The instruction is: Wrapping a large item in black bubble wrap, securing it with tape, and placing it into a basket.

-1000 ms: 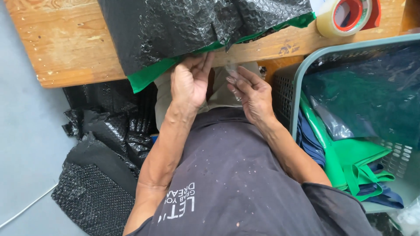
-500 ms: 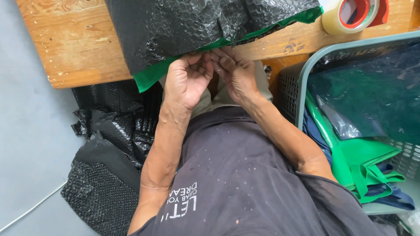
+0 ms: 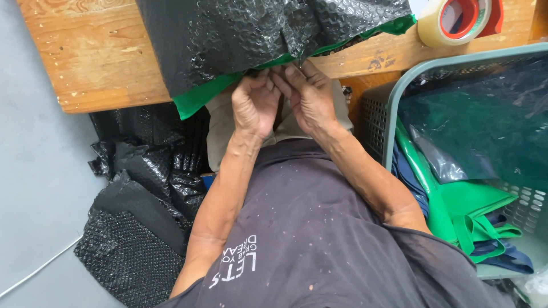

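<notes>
Since a second ago our right hand (image 3: 311, 100) has come up beside our left hand (image 3: 255, 105); both now pinch the edge of the black bubble wrap (image 3: 240, 34) and the green fabric (image 3: 211, 94) beneath it, at the wooden table's (image 3: 91, 63) near edge. A tape roll (image 3: 451, 20) sits right, above the grey basket (image 3: 399, 91).

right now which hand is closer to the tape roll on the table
Right. The right hand is at the table edge, closer to the tape roll at the far right; the left hand is beyond it.
</notes>
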